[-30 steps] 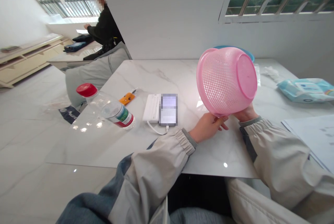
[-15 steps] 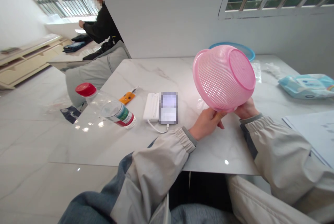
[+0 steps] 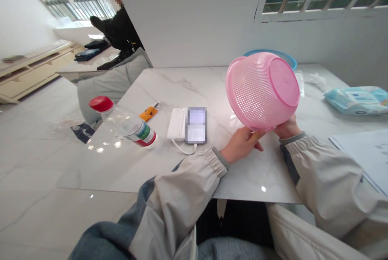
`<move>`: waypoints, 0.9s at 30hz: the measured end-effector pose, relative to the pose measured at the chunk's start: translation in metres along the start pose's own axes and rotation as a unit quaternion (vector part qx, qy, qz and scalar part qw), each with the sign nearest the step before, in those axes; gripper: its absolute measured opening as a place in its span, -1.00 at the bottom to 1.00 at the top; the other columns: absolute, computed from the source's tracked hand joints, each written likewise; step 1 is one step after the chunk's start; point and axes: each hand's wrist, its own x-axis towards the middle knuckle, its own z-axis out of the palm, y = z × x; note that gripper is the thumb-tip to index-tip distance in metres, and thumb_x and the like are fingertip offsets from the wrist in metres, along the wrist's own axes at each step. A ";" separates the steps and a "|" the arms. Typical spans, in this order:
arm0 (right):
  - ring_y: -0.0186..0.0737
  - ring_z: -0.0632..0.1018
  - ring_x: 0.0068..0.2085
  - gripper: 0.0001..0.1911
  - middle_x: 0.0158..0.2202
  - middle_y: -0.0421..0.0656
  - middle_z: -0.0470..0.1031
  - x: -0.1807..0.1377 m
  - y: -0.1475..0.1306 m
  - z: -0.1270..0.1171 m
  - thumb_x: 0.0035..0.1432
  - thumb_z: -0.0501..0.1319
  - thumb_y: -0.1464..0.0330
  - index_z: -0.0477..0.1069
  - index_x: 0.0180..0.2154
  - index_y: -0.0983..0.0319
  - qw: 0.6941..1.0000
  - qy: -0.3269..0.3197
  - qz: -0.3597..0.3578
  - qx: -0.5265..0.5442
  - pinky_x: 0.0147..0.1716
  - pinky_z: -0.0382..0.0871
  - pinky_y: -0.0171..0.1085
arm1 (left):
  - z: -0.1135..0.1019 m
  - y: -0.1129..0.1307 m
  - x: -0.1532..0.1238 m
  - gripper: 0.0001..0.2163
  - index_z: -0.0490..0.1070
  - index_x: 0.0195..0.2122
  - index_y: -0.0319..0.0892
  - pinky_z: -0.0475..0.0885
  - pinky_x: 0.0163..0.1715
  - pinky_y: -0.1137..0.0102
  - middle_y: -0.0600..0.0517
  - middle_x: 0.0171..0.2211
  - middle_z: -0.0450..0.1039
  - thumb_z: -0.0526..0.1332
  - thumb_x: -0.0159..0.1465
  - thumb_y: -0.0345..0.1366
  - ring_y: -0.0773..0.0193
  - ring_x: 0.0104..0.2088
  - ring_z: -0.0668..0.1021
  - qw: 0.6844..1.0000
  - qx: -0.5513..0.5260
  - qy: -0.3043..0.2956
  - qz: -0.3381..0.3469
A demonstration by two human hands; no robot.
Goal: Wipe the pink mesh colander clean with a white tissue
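A pink mesh colander is held up over the marble-patterned table, tilted so that its solid round base faces right and its rim faces left. My left hand pinches the lower rim, thumb along the edge. Under the base side, my right hand grips the colander from below; most of its fingers are hidden behind the plastic. Behind the colander a blue basin or tray shows only its edge. Left of my left hand lie a phone and a white power bank, with a white cable plugged in.
A clear bottle with a red cap and an orange case are on the left. A pack of wipes and paper sheets lie on the right. A person in black sits beyond the grey partition.
The colander has shifted slightly right and turned a little, in the same two-handed hold. In the background, the other person's arm has moved.
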 end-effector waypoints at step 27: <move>-0.10 0.65 -0.11 -0.70 -0.08 -0.09 0.67 0.002 0.002 0.002 0.25 0.17 0.35 0.62 -0.08 0.26 0.997 0.074 -0.013 -0.006 0.19 0.53 0.00 | 0.000 -0.005 0.004 -0.71 0.59 -0.05 -0.27 0.55 -0.20 0.30 -0.04 -0.37 0.61 0.29 0.45 -0.12 0.22 -0.33 0.66 0.999 0.032 0.007 -0.017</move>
